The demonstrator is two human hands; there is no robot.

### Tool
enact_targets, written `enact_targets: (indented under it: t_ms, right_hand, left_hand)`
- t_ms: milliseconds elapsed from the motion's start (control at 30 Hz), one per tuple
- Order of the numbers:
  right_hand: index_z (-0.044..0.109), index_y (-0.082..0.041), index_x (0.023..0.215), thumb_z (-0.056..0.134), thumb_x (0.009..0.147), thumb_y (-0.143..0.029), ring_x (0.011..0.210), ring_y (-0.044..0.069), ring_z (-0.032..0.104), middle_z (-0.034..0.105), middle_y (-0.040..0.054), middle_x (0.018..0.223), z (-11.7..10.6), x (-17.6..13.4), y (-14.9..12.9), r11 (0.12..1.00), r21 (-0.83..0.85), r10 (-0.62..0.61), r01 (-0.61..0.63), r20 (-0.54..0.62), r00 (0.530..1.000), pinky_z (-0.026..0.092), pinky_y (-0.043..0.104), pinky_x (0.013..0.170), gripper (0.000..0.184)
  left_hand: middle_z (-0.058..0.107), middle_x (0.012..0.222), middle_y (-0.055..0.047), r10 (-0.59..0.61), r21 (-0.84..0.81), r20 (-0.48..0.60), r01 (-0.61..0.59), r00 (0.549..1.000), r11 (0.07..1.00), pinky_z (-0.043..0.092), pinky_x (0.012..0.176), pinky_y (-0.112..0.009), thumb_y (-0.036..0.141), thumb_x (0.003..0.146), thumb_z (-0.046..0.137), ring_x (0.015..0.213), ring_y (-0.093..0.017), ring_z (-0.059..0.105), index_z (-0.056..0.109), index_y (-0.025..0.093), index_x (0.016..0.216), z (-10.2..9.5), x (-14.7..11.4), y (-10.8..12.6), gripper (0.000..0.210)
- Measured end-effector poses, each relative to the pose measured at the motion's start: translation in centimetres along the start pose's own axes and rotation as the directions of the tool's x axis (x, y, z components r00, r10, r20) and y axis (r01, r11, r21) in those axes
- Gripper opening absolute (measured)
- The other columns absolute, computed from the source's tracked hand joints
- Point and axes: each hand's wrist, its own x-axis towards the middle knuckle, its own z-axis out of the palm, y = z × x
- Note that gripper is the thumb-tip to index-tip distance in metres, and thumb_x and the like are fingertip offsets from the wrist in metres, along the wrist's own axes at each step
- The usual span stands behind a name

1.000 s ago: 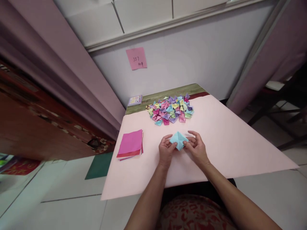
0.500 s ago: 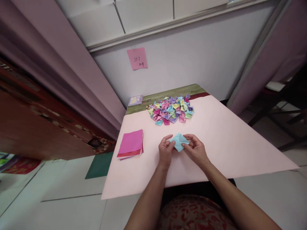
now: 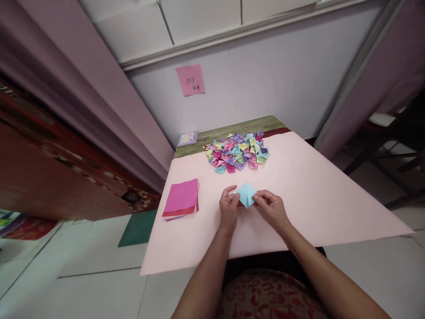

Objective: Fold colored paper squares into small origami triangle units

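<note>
A light blue piece of folded origami paper [image 3: 246,195] is held up between my two hands, just above the table's front part. It has a diamond-like outline with a crease running down its lower half. My left hand [image 3: 229,204] pinches its left corner between thumb and fingers. On the other side, my right hand [image 3: 270,206] grips the right corner, thumb in front. Beyond my hands lies a heap of small folded paper pieces [image 3: 237,153] in pink, purple, yellow, blue and green. To the left sits a stack of square paper sheets [image 3: 181,197], magenta on top.
A pale pink cover [image 3: 315,190] lies over most of the table, whose green wood-patterned top [image 3: 212,136] shows at the back. A small printed packet [image 3: 187,138] rests at the back left corner. On the wall hangs a pink note [image 3: 190,80]. Purple curtains [image 3: 109,84] flank the table.
The blue paper now shows a different face, with a smooth upper part and a lower crease. My right fingers have shifted from its front to its right corner. The heap and stack stay put.
</note>
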Motion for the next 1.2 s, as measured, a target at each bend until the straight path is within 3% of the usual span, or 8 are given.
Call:
enact_targets:
  t_ms: [100,233,500,733,900,967,1100,1200]
  right_hand:
    - [0.069,-0.021,0.087,0.072,0.075,-0.048,0.053,0.014,0.052,0.057,-0.0004,0.059,0.2,-0.1,0.8,0.998,-0.046,0.051,-0.052,-0.016,0.999,0.046,0.027,0.051,0.03]
    - [0.07,-0.021,0.089,0.07,0.074,-0.047,0.049,0.012,0.047,0.054,-0.0023,0.054,0.2,-0.1,1.1,0.994,-0.1,0.04,-0.041,-0.021,0.999,0.04,0.025,0.047,0.03]
    - [0.069,-0.023,0.108,0.072,0.075,-0.035,0.061,0.015,0.055,0.065,0.0009,0.074,0.1,0.1,1.2,0.986,-0.164,-0.021,0.016,-0.032,0.999,0.048,0.026,0.057,0.035]
    - [0.072,-0.021,0.1,0.071,0.079,-0.04,0.07,0.017,0.064,0.072,0.0064,0.091,0.1,0.0,1.0,0.985,-0.169,-0.06,0.044,-0.091,0.994,0.056,0.032,0.068,0.028]
    - [0.074,-0.022,0.084,0.071,0.08,-0.041,0.088,0.021,0.067,0.07,0.0078,0.1,0.1,0.1,0.4,0.947,-0.263,-0.219,0.183,-0.114,0.969,0.056,0.031,0.07,0.02]
    - [0.074,-0.022,0.082,0.072,0.08,-0.041,0.082,0.02,0.067,0.071,0.0064,0.093,0.1,0.1,0.3,0.949,-0.267,-0.202,0.17,-0.097,0.975,0.055,0.03,0.067,0.02]
    - [0.071,-0.02,0.084,0.07,0.081,-0.042,0.058,0.015,0.06,0.07,0.002,0.074,0.1,-0.1,0.5,0.977,-0.2,-0.086,0.071,-0.065,0.994,0.049,0.026,0.054,0.022]
    - [0.07,-0.019,0.086,0.069,0.082,-0.043,0.054,0.014,0.058,0.068,0.0013,0.071,0.1,-0.1,0.6,0.981,-0.187,-0.066,0.052,-0.07,0.995,0.047,0.025,0.05,0.024]
  left_hand:
    - [0.059,0.059,0.005,0.028,0.019,0.018,-0.029,0.999,0.999,0.053,0.059,-0.026,0.038,0.077,0.072,0.054,-0.012,0.059,0.059,0.02,0.111,0.0,-0.2,0.1,0.041]
    - [0.063,0.065,0.001,0.056,0.062,0.03,-0.058,0.998,0.996,0.052,0.054,-0.025,0.037,0.078,0.07,0.055,-0.012,0.059,0.067,0.017,0.091,-0.1,-0.3,0.1,0.025]
    - [0.071,0.08,-0.002,0.009,0.056,0.114,-0.015,0.993,0.998,0.053,0.068,-0.026,0.027,0.068,0.08,0.068,-0.013,0.064,0.068,0.018,0.102,-0.1,-0.1,-0.3,0.036]
    - [0.07,0.081,-0.003,0.069,0.113,0.093,-0.08,0.993,0.99,0.051,0.067,-0.026,0.029,0.071,0.079,0.069,-0.014,0.064,0.07,0.016,0.09,-0.3,0.1,-0.8,0.024]
    - [0.066,0.111,-0.01,0.281,0.256,0.093,-0.296,0.955,0.92,0.05,0.09,-0.034,0.029,0.07,0.08,0.11,-0.024,0.061,0.073,0.017,0.079,-0.5,0.3,-0.7,0.017]
    - [0.066,0.115,-0.011,0.239,0.211,0.13,-0.262,0.962,0.942,0.049,0.093,-0.035,0.029,0.073,0.079,0.11,-0.023,0.061,0.071,0.017,0.083,-0.3,0.2,-0.4,0.018]
    - [0.071,0.091,-0.005,0.043,0.033,0.209,-0.051,0.977,0.998,0.052,0.076,-0.028,0.028,0.072,0.08,0.081,-0.015,0.066,0.063,0.018,0.101,0.2,-0.3,-0.2,0.035]
    - [0.07,0.081,-0.001,-0.011,-0.006,0.208,0.012,0.978,1.0,0.051,0.072,-0.024,0.026,0.068,0.083,0.074,-0.012,0.065,0.061,0.017,0.101,0.3,-0.3,-0.3,0.041]
